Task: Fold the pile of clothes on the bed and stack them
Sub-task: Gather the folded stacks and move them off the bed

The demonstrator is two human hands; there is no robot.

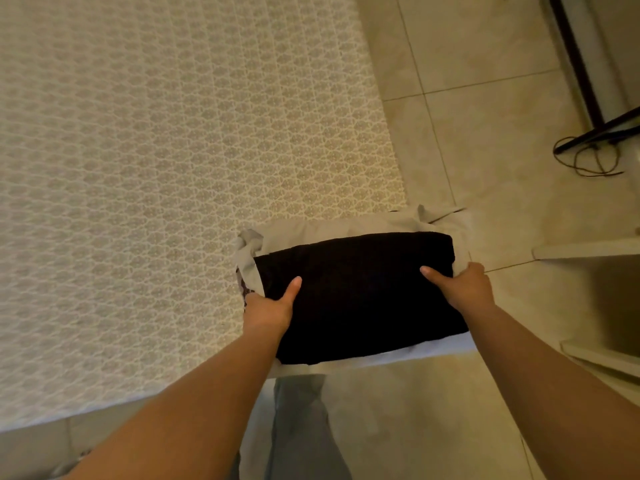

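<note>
Left hand and right hand gripping opposite ends of folded stack between them.

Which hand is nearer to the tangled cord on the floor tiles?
Right. The right hand grips the stack of folded clothes at its right end, on the side toward the cord. The left hand grips the stack's opposite end, by the bed, farther away.

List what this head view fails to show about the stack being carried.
- Fingers of the left hand and right hand: under the stack, only thumbs show.
- Patterned garment: mostly covered by the grey garment and the black garment.
- How many pieces lie underneath: hidden by the top layers.
- Stack's underside: not visible from above.
</note>
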